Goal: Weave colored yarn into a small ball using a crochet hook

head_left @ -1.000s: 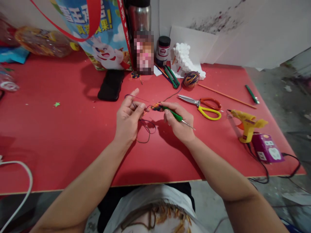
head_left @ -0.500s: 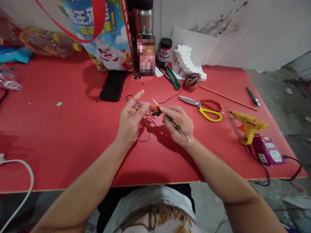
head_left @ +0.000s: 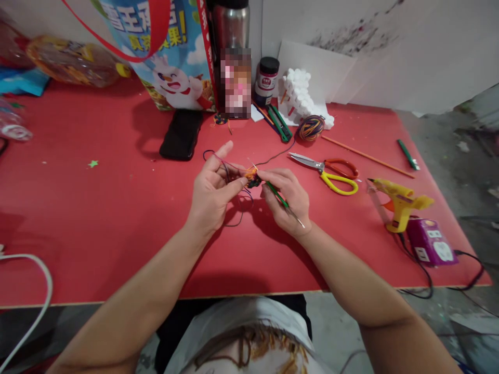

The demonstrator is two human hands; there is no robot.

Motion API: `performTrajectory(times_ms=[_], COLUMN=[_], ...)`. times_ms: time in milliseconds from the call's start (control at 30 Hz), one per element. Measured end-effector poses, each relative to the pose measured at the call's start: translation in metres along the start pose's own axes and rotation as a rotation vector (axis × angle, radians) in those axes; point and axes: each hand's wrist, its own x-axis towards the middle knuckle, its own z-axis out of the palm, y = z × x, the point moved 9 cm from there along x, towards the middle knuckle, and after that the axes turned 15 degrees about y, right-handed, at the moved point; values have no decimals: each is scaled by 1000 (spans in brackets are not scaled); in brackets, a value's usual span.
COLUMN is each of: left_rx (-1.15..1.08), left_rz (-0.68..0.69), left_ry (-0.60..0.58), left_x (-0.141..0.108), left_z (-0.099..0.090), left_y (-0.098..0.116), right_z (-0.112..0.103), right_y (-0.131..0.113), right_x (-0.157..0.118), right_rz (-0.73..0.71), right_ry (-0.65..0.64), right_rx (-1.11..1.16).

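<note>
A small orange and dark crocheted piece hangs between my hands above the red table. My left hand pinches its left side between thumb and fingers, with dark yarn looped around the raised index finger. In my right hand is a crochet hook with a green handle; its metal tip is at the top of the piece, and the fingertips touch the piece's right side. A strand runs back to a multicoloured yarn ball.
Scissors, a yellow glue gun and a purple pack lie to the right. Behind are a black phone, a gift bag, a pixelated upright screen, a jar and a green cutter. A white cable is at left.
The left thumb has moved right onto the crocheted piece, which sits slightly further right and shows more orange. The view has shifted slightly.
</note>
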Motion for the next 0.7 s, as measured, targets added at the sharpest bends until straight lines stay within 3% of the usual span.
performTrajectory(times_ms=[533, 700], left_rx=[56, 79], left_rz=[46, -37], left_ry=[-33, -19], left_x=[5, 7], left_z=[-7, -9], left_y=[4, 1], right_z=[4, 4], right_y=[3, 18], right_x=[-4, -9], right_rz=[83, 278], right_ry=[-32, 18], right_rx=[54, 166])
